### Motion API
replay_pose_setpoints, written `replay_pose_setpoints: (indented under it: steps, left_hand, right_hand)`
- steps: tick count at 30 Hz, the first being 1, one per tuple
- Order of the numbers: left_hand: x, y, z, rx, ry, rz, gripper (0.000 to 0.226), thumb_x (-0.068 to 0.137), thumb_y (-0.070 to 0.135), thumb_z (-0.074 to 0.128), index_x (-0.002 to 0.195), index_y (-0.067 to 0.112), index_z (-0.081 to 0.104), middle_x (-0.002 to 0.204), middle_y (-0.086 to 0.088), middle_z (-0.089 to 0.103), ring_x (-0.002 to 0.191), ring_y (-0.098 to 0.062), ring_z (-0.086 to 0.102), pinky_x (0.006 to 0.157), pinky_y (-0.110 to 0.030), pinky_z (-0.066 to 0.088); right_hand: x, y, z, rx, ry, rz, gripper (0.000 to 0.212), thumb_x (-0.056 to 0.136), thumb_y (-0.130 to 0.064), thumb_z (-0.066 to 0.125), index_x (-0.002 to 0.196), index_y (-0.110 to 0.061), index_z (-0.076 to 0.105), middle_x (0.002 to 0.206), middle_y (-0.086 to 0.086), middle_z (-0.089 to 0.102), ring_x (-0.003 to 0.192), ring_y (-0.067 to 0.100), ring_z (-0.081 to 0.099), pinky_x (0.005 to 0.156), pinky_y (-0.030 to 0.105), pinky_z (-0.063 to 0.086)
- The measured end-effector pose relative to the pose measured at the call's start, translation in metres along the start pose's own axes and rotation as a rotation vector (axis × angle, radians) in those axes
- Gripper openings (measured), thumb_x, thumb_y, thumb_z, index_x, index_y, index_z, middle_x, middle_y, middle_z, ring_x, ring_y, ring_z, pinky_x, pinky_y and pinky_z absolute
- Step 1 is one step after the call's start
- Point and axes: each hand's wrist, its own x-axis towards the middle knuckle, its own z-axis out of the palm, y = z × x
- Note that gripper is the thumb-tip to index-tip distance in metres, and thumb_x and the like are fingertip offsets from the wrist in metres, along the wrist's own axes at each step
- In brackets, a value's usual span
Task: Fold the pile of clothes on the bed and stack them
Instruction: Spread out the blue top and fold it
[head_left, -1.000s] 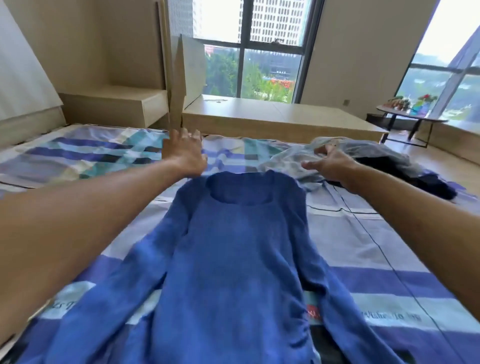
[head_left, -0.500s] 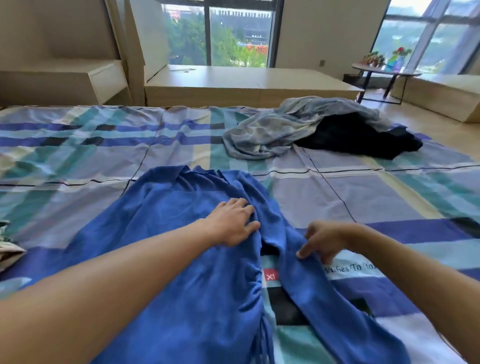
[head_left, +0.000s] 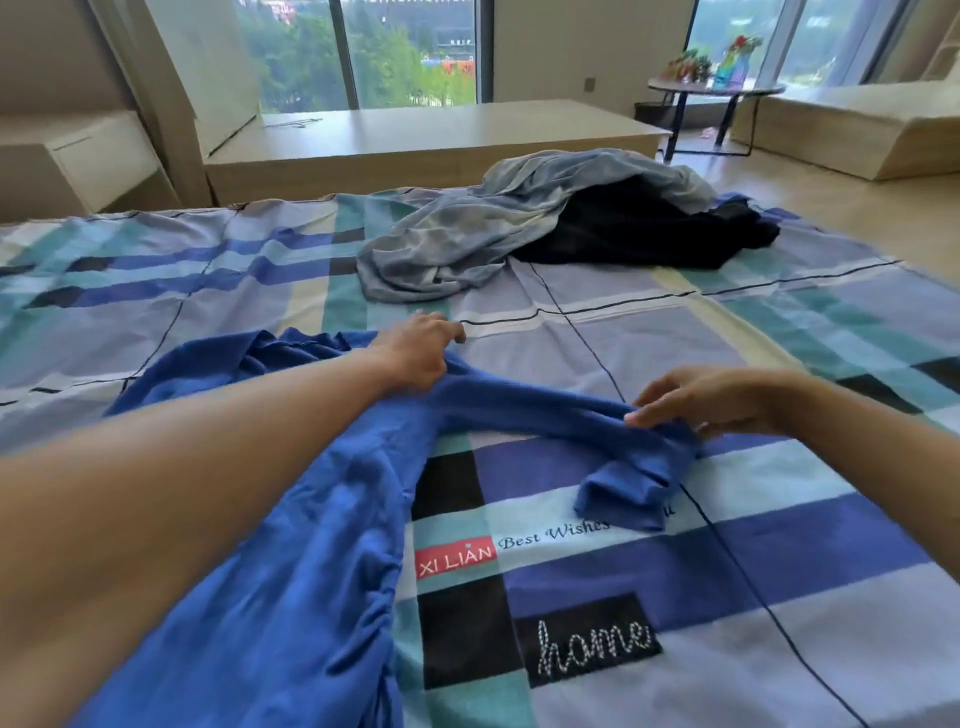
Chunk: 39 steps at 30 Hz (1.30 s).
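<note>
Fingertips (head_left: 655, 399) of the right hand (head_left: 711, 400) pinch the soft sleeve of the blue top (head_left: 311, 519) near its folded-over cuff. The left hand (head_left: 415, 353) lies on its shoulder with fingers nearly straight, and I cannot tell whether it grips the cloth. Three garments lie on the plaid bedsheet (head_left: 779, 545): the blue top spread close by, and a crumpled grey garment (head_left: 467, 234) and a black garment (head_left: 639, 228) heaped together near the far edge, with flat sheet between.
</note>
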Motion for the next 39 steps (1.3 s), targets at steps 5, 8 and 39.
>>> replay_pose_setpoints:
  steps: [5,8,39]
  left_hand:
    - [0.029,0.002,0.010,0.113,-0.268,0.087,0.035,0.089,0.010,0.056,0.123,0.017,0.061,0.122,-0.009,0.058,0.111,-0.029,0.056,0.092,-0.036,0.046]
    - [0.035,-0.001,0.002,0.099,-0.233,0.082,0.007,0.087,0.017,0.065,0.087,0.019,0.058,0.091,-0.005,0.059,0.086,-0.026,0.055,0.073,-0.032,0.041]
    - [0.038,0.063,0.045,0.125,0.295,-0.109,0.044,0.087,0.030,0.056,0.128,0.014,0.050,0.135,-0.014,0.045,0.128,-0.034,0.036,0.109,-0.048,0.026]
  right_hand:
    - [-0.002,0.021,-0.011,-0.025,-0.187,-0.012,0.035,0.074,-0.032,0.085,0.092,-0.003,0.075,0.078,0.007,0.067,0.066,0.012,0.060,0.056,0.019,0.045]
    - [-0.003,0.013,-0.029,-0.078,-0.151,-0.043,0.039,0.066,-0.038,0.087,0.090,-0.008,0.078,0.087,0.005,0.073,0.082,0.013,0.064,0.079,0.027,0.048]
    - [0.014,0.085,-0.101,-0.190,0.425,0.153,0.113,0.036,-0.103,0.055,0.104,-0.015,0.073,0.112,0.012,0.067,0.101,0.033,0.062,0.100,0.050,0.049]
